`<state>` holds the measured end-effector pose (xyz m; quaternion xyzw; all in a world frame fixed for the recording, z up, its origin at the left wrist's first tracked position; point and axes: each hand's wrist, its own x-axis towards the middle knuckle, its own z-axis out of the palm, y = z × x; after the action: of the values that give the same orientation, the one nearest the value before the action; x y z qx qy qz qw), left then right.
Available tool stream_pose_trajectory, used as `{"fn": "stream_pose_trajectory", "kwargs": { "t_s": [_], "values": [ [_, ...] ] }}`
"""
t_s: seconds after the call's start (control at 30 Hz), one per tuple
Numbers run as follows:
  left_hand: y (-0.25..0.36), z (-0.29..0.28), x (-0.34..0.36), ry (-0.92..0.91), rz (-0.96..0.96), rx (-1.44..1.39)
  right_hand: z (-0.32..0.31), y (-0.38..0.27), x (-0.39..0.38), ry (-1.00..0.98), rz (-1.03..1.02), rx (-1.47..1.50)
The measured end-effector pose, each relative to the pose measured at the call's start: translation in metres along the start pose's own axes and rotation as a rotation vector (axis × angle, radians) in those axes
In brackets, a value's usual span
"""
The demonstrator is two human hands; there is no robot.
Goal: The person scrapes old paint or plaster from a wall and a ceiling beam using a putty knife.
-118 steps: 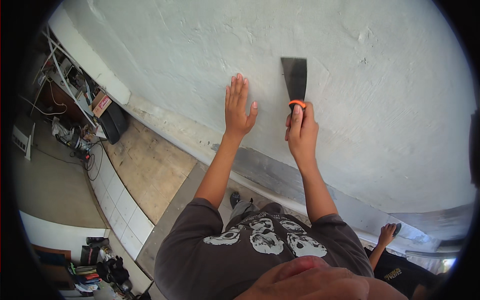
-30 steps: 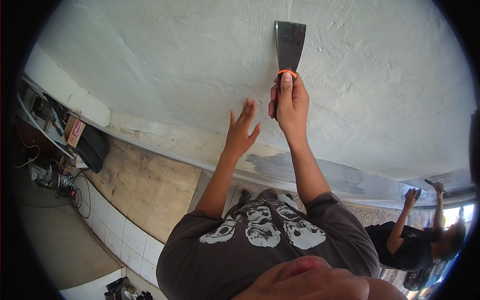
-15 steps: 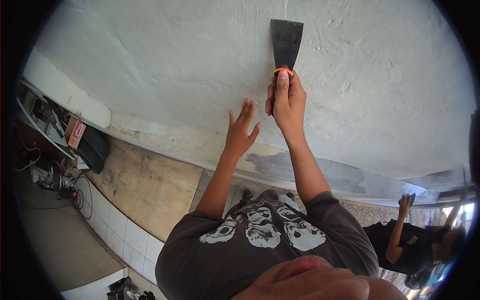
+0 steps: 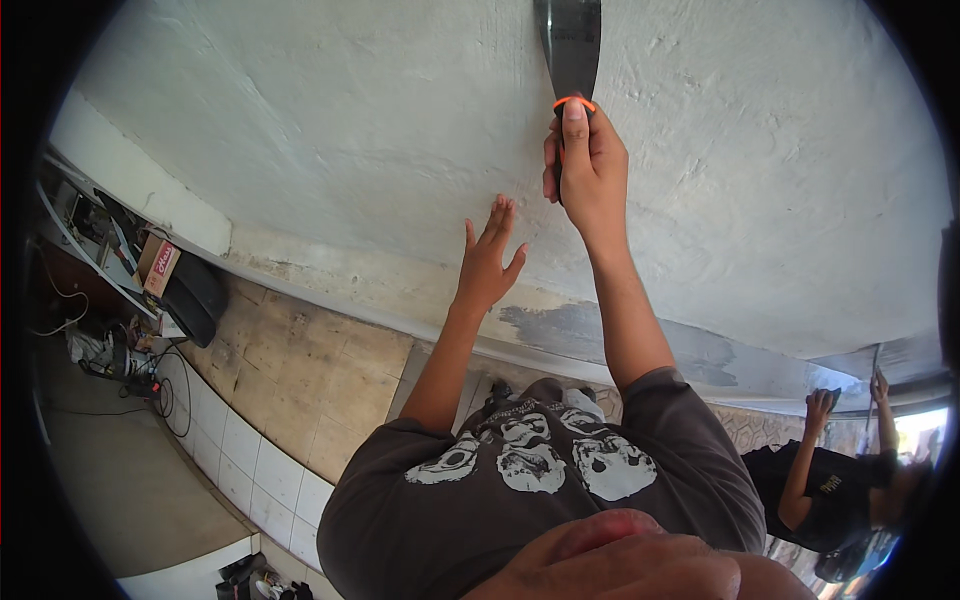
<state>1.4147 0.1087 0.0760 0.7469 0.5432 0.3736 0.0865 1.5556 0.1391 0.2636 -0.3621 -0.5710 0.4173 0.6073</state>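
A wide-bladed putty knife (image 4: 571,50) with a dark blade and a black and orange handle is gripped in my right hand (image 4: 593,160), thumb along the handle. Its blade points up the pale, rough-plastered wall (image 4: 380,110), and the blade's end runs to the top edge of the picture. My left hand (image 4: 490,258) is lower and to the left, fingers stretched out, with the fingertips at the wall; whether they touch it I cannot tell. Below my right wrist a darker grey patch (image 4: 570,328) marks the wall's lower part.
At the right, another person in a dark shirt (image 4: 825,490) works at the same wall with raised arms. On the left are a cardboard box (image 4: 158,265), a black curved object (image 4: 195,300), cables (image 4: 172,395) and white tiles (image 4: 272,470). Beige floor tiles (image 4: 290,370) lie below the wall.
My right hand has moved up the wall with the putty knife, taking the blade's end to the top edge of view. My left hand stays outstretched in nearly the same place.
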Motion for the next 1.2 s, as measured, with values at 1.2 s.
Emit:
{"fn": "stream_pose_trajectory", "kwargs": {
  "t_s": [1.2],
  "values": [
    [-0.009,0.003,0.000,-0.006,0.009,-0.032,-0.122,-0.078,-0.010,-0.144,0.091,-0.180]
  ]
}}
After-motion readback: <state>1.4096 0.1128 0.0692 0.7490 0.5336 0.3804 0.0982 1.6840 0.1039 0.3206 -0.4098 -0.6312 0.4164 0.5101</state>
